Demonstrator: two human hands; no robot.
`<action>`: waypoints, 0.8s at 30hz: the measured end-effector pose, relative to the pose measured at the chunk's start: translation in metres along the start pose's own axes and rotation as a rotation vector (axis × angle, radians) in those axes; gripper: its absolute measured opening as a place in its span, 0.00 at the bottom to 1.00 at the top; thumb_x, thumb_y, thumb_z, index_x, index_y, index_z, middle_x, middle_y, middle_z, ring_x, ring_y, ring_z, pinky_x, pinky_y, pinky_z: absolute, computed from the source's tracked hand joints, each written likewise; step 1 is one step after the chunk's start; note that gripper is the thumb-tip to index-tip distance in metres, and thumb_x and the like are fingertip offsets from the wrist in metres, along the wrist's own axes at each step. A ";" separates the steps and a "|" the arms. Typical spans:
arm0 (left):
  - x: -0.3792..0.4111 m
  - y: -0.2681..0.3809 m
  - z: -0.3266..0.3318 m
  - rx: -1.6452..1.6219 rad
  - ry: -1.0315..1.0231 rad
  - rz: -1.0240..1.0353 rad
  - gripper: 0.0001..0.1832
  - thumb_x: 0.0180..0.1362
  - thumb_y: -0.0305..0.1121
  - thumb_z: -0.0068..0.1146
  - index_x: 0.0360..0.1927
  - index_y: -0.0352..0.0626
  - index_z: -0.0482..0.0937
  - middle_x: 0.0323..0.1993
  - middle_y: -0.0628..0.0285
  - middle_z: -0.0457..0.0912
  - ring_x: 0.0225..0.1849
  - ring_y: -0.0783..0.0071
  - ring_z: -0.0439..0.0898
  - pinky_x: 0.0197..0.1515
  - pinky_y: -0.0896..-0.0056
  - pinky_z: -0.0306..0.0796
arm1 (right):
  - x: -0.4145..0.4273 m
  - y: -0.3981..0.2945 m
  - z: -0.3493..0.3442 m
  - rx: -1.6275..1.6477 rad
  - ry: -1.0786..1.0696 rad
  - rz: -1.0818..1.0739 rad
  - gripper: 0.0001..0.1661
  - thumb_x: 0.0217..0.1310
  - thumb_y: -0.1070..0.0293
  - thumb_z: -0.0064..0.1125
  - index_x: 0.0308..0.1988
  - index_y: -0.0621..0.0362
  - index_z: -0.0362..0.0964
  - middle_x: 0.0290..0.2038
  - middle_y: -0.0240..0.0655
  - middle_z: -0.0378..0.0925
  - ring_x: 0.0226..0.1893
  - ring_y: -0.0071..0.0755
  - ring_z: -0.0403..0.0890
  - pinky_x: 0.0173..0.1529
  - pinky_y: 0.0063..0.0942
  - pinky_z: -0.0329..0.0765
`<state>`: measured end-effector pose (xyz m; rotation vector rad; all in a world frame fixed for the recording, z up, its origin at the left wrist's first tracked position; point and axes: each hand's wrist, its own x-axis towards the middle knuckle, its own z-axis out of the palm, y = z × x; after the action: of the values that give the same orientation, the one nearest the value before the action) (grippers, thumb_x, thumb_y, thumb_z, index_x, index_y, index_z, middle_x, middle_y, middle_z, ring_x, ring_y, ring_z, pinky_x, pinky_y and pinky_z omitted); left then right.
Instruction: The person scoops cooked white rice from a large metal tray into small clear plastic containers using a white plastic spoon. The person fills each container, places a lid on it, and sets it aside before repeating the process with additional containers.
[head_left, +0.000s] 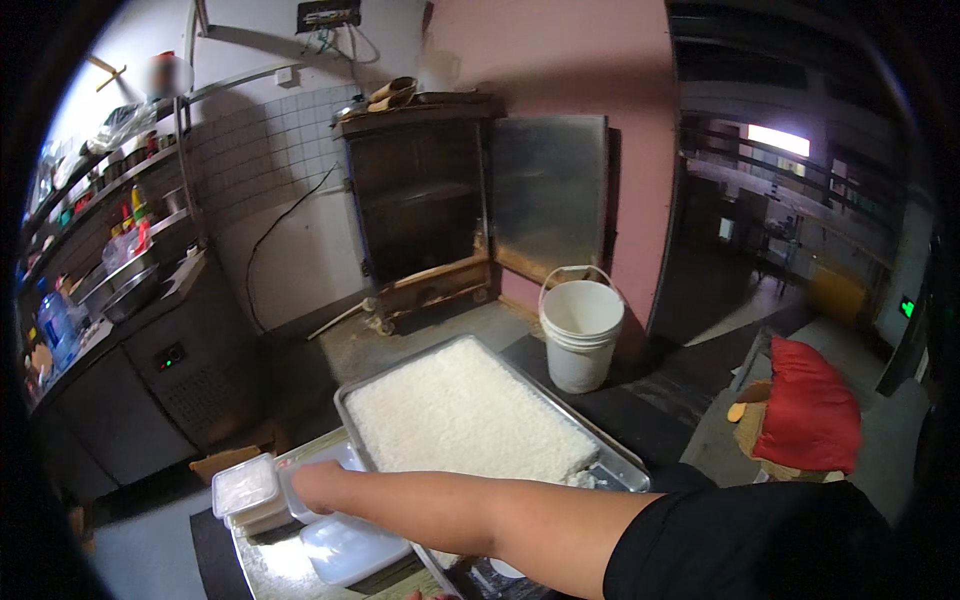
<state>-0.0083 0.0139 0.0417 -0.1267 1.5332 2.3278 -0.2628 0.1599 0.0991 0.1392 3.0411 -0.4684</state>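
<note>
A right arm in a black sleeve reaches across from the lower right, and my right hand is at a translucent plastic container; its fingers are mostly hidden. Beside it stand stacked lidded plastic containers with white contents. Nearer to me lies a translucent plastic lid or shallow container. A large metal tray filled with white rice-like grains spans the middle, partly behind the forearm. Only some fingertips of my left hand show at the bottom edge, so its hold is hidden.
A white plastic bucket stands on the floor beyond the tray. An open dark cabinet is against the wall. A steel counter with bowls and bottles runs along the left. A red padded cloth lies at the right.
</note>
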 end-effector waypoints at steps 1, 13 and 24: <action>-0.001 0.001 0.001 -0.035 0.007 -0.013 0.13 0.68 0.28 0.49 0.54 0.36 0.71 0.30 0.64 0.74 0.32 0.77 0.73 0.37 0.77 0.70 | -0.011 0.001 -0.009 -0.075 -0.106 -0.034 0.13 0.51 0.77 0.62 0.41 0.62 0.80 0.45 0.48 0.82 0.46 0.52 0.84 0.46 0.46 0.81; 0.007 -0.013 -0.001 0.025 0.027 0.017 0.13 0.67 0.26 0.48 0.53 0.34 0.72 0.28 0.63 0.76 0.31 0.77 0.75 0.34 0.78 0.70 | -0.010 0.033 0.000 -0.038 -0.056 -0.221 0.09 0.49 0.69 0.66 0.34 0.57 0.83 0.37 0.45 0.84 0.39 0.52 0.84 0.42 0.46 0.80; 0.003 -0.012 -0.002 0.110 -0.068 0.155 0.16 0.65 0.25 0.49 0.55 0.32 0.72 0.33 0.64 0.75 0.33 0.77 0.74 0.38 0.78 0.71 | -0.017 0.036 0.004 -0.079 -0.069 -0.323 0.09 0.58 0.62 0.62 0.36 0.53 0.81 0.38 0.40 0.83 0.44 0.49 0.83 0.48 0.45 0.78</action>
<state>-0.0071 0.0169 0.0302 0.1010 1.6868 2.3302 -0.2424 0.1912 0.0860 -0.3689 3.0146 -0.3604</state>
